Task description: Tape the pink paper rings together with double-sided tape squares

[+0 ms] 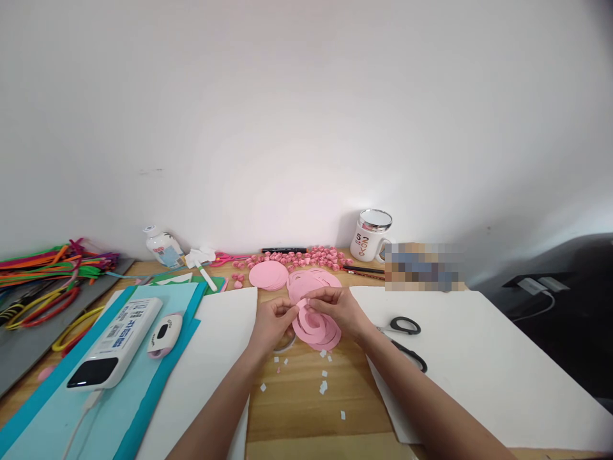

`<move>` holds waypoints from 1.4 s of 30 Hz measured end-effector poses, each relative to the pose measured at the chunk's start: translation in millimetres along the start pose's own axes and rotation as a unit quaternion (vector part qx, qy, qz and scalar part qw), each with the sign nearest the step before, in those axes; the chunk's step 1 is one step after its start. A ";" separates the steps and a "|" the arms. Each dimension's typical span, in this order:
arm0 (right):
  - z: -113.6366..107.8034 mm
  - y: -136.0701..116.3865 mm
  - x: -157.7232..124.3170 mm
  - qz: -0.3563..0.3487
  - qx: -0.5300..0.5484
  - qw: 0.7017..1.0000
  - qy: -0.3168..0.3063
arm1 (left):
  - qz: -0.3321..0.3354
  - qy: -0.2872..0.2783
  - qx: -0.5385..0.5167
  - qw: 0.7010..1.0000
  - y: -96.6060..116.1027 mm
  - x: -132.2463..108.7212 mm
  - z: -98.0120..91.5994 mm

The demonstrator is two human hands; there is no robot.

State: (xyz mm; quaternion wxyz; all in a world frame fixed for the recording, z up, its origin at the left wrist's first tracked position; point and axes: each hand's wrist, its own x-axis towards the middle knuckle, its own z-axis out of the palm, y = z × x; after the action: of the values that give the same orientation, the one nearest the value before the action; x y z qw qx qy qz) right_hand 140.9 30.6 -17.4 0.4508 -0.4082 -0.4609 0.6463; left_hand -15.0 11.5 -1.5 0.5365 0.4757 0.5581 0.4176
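Your left hand [278,318] and right hand [338,310] each have the grip pinched on a loose pink paper spiral [309,329], mid-bench [297,409], in front of a pile of cut spirals [306,282]. Judging by how things lie, your heap of rolled pink pieces [326,257] looks done, the piece in hand seems only part-worked, and the cut spirals and flat discs [269,275] are left unrolled. Your mug [363,246] shows "5" and "20"; print on the white device [119,338] and bottle [165,248] is too small to read.
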 end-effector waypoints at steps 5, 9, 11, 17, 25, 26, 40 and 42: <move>-0.6 -0.4 -0.5 -0.003 0.022 1.000 0.007 | -0.008 -0.015 0.009 1.000 -4.3 1.6 0.2; -0.5 -1.8 -0.7 -0.010 0.016 1.000 0.007 | -0.002 -0.037 -0.005 0.999 -2.3 0.7 0.7; -0.7 -2.0 -0.4 -0.015 0.012 1.000 0.011 | -0.001 -0.044 0.002 0.999 0.3 -0.7 1.0; -1.4 0.3 0.9 -0.013 0.008 1.000 0.016 | 0.015 -0.039 -0.014 0.999 -0.3 -0.7 0.9; -2.9 3.4 2.8 0.000 0.015 1.000 0.008 | 0.034 -0.012 0.050 0.998 -6.2 2.4 -2.1; -2.8 3.2 2.9 -0.003 0.019 1.000 0.008 | 0.030 -0.016 0.045 0.998 -5.8 1.9 -1.8; -1.2 -2.3 0.0 -0.038 0.023 0.999 0.017 | -0.012 -0.105 0.026 0.994 3.0 -4.1 0.0; -0.5 -2.2 0.3 -0.043 0.018 0.999 0.027 | -0.011 -0.113 0.027 0.993 2.9 -4.4 0.0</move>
State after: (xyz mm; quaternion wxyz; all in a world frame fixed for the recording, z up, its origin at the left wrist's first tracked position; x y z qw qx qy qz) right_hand 141.8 31.4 -15.4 0.4979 -0.3975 -0.4538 0.6230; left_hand -14.9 7.7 2.3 0.5874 0.5279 0.5104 0.3403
